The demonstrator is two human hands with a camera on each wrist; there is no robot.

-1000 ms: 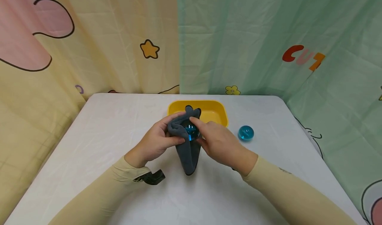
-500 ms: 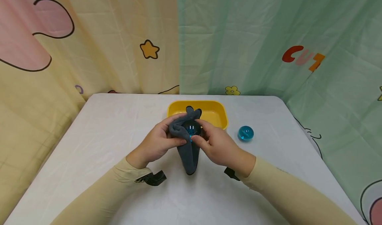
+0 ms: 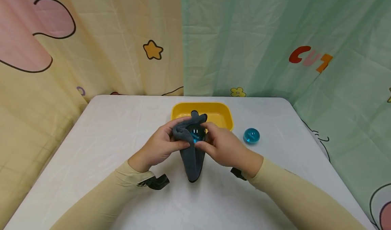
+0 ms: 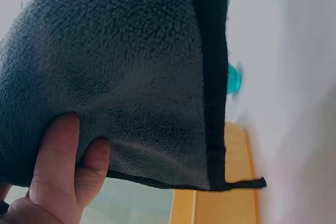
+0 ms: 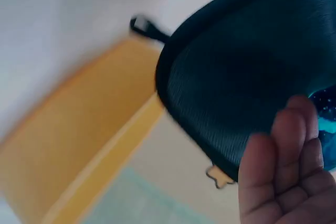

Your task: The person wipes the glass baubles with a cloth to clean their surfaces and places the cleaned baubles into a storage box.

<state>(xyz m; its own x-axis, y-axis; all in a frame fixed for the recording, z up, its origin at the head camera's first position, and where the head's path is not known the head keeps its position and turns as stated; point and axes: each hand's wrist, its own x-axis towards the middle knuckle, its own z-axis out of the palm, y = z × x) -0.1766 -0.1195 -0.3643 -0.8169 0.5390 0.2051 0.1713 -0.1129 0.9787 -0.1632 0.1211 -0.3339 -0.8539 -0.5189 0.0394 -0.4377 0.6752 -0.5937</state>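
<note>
Above the middle of the table, a dark grey fleecy cloth [image 3: 191,164] with black edging hangs folded, its lower end narrowing downward. My left hand [image 3: 161,143] grips the cloth's left side, thumb in front; the left wrist view shows two fingers [image 4: 55,156] pressing its fleecy outside. A clear blue ball [image 3: 198,132] sits in the fold. From the right, my right hand [image 3: 228,147] holds the ball, thumb at its lower front and fingers at its far side. The right wrist view shows part of the ball [image 5: 326,116] beside the fingertips [image 5: 257,156]. Cloth hides the ball's left side.
A yellow tray [image 3: 224,116] stands just beyond the hands, partly covered by them and the cloth. To the right, a second clear blue ball [image 3: 251,136] lies on the white table [image 3: 122,114]. Printed curtains [image 3: 244,36] hang behind the table.
The right thumb and fingers have shifted around the ball, the thumb coming to its front and the index finger drawing back off its top. The left hand keeps its grip; the cloth has barely moved.
</note>
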